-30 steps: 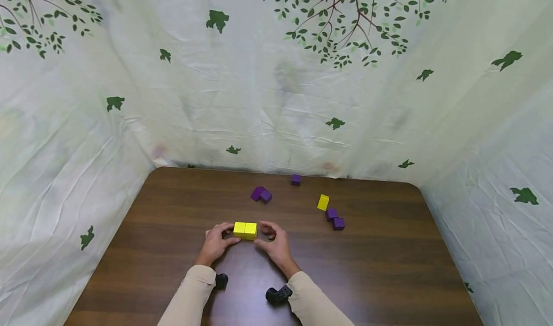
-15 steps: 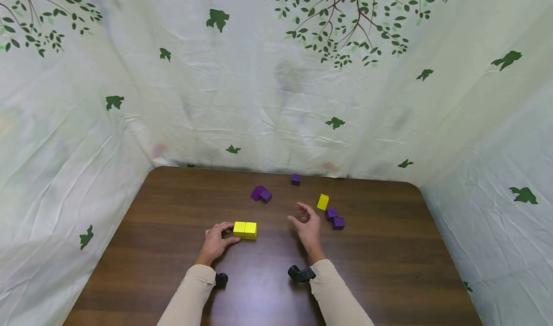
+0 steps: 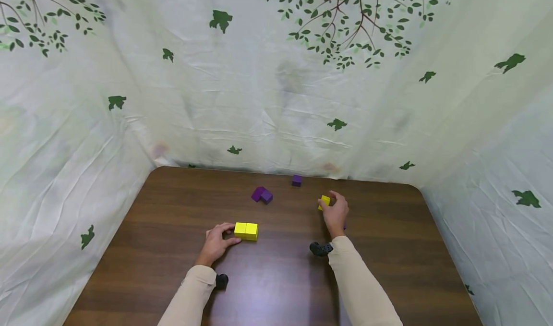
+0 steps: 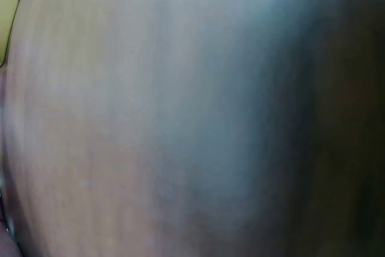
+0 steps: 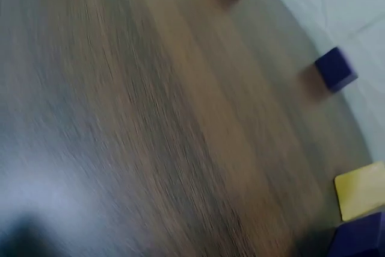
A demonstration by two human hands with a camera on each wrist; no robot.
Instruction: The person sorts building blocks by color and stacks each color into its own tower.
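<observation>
In the head view, two yellow cubes (image 3: 246,231) sit side by side on the brown table (image 3: 173,268). My left hand (image 3: 214,244) holds the left end of this pair, thumb in front and fingers behind. Farther back on the right, my right hand (image 3: 335,214) has thumb and fingers round another yellow cube (image 3: 325,201). That cube also shows in the right wrist view, with a purple cube (image 5: 360,236) close against it. In the head view my right hand mostly hides the purple cubes there. The left wrist view catches only a corner of the yellow cubes (image 4: 7,19).
Two purple cubes (image 3: 261,195) touch each other behind the yellow pair. A single purple cube (image 3: 296,180) lies close to the table's back edge. A pale curtain (image 3: 268,100) printed with leaves hangs behind and at both sides.
My right hand has left the right end of the yellow pair and moved right and away to the far yellow cube. My left hand has stayed at the pair.
</observation>
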